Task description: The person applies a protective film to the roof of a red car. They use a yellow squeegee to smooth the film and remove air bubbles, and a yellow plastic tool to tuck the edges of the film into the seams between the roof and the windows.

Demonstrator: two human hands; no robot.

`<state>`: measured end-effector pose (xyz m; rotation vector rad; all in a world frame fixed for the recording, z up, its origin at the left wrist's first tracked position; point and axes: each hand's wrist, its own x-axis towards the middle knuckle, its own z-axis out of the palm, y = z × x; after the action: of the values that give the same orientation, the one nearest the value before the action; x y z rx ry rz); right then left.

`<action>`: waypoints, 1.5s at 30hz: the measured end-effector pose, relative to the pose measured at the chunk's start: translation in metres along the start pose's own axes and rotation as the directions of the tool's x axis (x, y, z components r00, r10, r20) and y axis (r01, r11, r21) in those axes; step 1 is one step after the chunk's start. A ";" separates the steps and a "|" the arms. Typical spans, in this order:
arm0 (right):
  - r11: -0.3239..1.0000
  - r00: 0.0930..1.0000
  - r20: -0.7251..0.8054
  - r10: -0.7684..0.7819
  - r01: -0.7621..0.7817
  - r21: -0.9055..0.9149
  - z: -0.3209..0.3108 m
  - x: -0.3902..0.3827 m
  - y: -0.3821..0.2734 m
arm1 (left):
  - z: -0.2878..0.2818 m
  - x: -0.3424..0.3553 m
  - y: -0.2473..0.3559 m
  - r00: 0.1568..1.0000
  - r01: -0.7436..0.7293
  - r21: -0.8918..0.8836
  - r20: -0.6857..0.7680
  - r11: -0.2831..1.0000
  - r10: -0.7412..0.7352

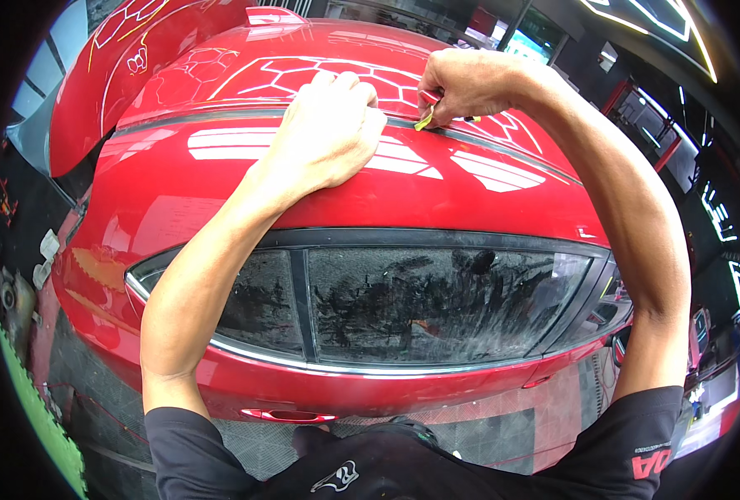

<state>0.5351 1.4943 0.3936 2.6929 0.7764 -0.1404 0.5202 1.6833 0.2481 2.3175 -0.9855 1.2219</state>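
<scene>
A glossy red car fills the view, seen from its side with the roof at the top. My left hand lies flat on the roof edge, fingers resting on the dark roof trim strip. My right hand is closed around a small yellow tool, its tip pressed at the trim strip just right of my left fingers. Both forearms reach up over the side windows.
Dark side windows streaked with wet smears sit below my arms. A raised red panel stands at upper left. A red door handle is low centre. Grey floor grating and a green mat edge lie at lower left.
</scene>
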 end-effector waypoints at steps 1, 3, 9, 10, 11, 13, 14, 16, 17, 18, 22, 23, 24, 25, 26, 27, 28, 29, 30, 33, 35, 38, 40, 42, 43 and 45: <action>1.000 1.000 0.003 -0.005 0.005 0.000 -0.001 0.002 -0.001 | -0.001 0.000 -0.001 1.000 -0.026 0.017 0.001 1.000 0.026; 1.000 1.000 0.014 -0.012 0.012 0.003 -0.001 0.004 -0.002 | -0.002 -0.001 0.000 1.000 -0.015 0.018 -0.008 1.000 0.015; 0.999 0.999 0.015 -0.032 0.032 0.015 0.003 0.009 -0.001 | 0.004 -0.003 -0.004 0.997 0.071 -0.033 -0.010 0.997 -0.071; 0.999 0.999 -0.007 -0.039 0.040 0.019 0.005 0.008 0.000 | 0.006 -0.002 -0.005 0.998 0.063 -0.026 -0.013 0.998 -0.064; 0.999 0.999 -0.017 -0.039 0.039 0.015 0.006 0.008 -0.001 | 0.007 -0.003 -0.005 0.998 0.056 -0.018 -0.017 0.998 -0.056; 0.999 0.999 -0.036 -0.038 0.039 0.014 0.008 0.007 -0.003 | 0.000 -0.001 -0.001 1.000 0.015 0.029 0.013 0.999 -0.016; 0.999 0.998 -0.049 -0.034 0.033 -0.017 0.008 0.007 -0.005 | -0.002 0.000 -0.001 1.000 -0.003 0.048 0.025 0.999 0.001; 1.000 0.999 -0.043 -0.027 0.026 -0.012 0.009 0.008 -0.005 | 0.005 -0.001 -0.005 1.000 0.026 0.021 0.000 0.999 -0.026; 0.999 0.999 -0.037 -0.036 0.036 -0.013 0.010 0.009 -0.004 | 0.007 -0.001 -0.005 1.000 -0.006 0.036 -0.001 0.999 0.006; 0.999 0.997 -0.063 -0.043 0.042 -0.030 0.011 0.010 -0.004 | 0.005 -0.002 -0.007 0.999 -0.037 0.057 0.000 0.998 0.037; 0.998 0.998 -0.017 -0.064 0.064 0.002 0.007 0.008 -0.006 | 0.007 -0.004 -0.010 0.999 -0.042 0.037 -0.002 0.998 0.042; 0.998 0.998 0.033 -0.061 0.061 0.001 -0.003 0.003 -0.008 | 0.006 -0.004 -0.010 1.000 -0.018 0.016 -0.002 1.000 0.018; 0.998 0.995 0.084 -0.058 0.058 0.003 -0.006 0.001 -0.010 | 0.005 -0.004 -0.008 0.998 -0.058 0.064 0.001 0.996 0.058; 0.999 0.997 0.067 -0.044 0.044 -0.002 -0.003 0.002 -0.007 | 0.005 -0.003 -0.006 1.000 -0.010 0.015 -0.002 1.000 0.010; 1.000 0.998 0.049 -0.030 0.030 -0.006 0.000 0.004 -0.004 | 0.004 -0.001 -0.003 0.999 0.039 -0.034 -0.003 0.999 -0.039; 1.000 0.999 0.033 -0.017 0.018 -0.009 0.003 0.005 -0.004 | 0.004 -0.001 -0.001 0.996 0.088 -0.083 0.001 0.993 -0.088; 0.998 0.998 0.029 -0.057 0.057 0.014 -0.001 0.000 -0.007 | 0.003 -0.001 -0.002 0.995 0.094 -0.051 0.017 0.994 -0.094; 0.998 0.998 0.021 -0.063 0.063 -0.008 0.001 0.001 -0.007 | 0.004 -0.001 -0.003 0.995 0.093 -0.054 0.024 0.994 -0.092; 0.997 0.998 0.009 -0.069 0.069 -0.033 0.001 0.001 -0.007 | 0.004 -0.001 -0.004 0.996 0.092 -0.055 0.028 0.994 -0.090; 0.997 0.998 0.004 -0.058 0.059 -0.051 0.001 0.001 -0.011 | 0.007 -0.001 -0.008 0.997 0.079 -0.043 0.018 0.996 -0.079; 0.998 0.999 -0.009 -0.048 0.048 -0.028 0.002 -0.001 -0.012 | 0.007 -0.002 -0.011 0.998 0.062 -0.030 0.014 0.998 -0.061; 0.997 0.997 -0.020 -0.069 0.069 -0.027 0.003 0.000 -0.010 | 0.007 -0.002 -0.012 0.998 0.064 -0.059 0.004 0.996 -0.064; 0.997 0.997 0.007 -0.082 0.082 -0.007 0.002 -0.002 -0.007 | 0.008 -0.002 -0.010 0.997 0.078 -0.069 0.013 0.995 -0.077; 0.998 0.998 0.006 -0.059 0.058 0.007 0.003 0.000 -0.004 | 0.008 -0.002 -0.010 0.997 0.081 -0.069 0.021 0.994 -0.080; 1.000 1.000 -0.008 -0.028 0.028 0.010 0.010 0.003 -0.001 | 0.009 -0.001 -0.012 0.997 0.078 -0.063 0.024 0.995 -0.076; 1.000 0.999 -0.031 -0.019 0.019 -0.011 0.010 0.003 -0.001 | 0.011 -0.001 -0.014 0.997 0.076 -0.056 0.014 0.996 -0.075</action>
<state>0.5368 1.4931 0.3837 2.6841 0.8096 -0.0989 0.5360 1.6875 0.2412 2.2990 -0.9155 1.1383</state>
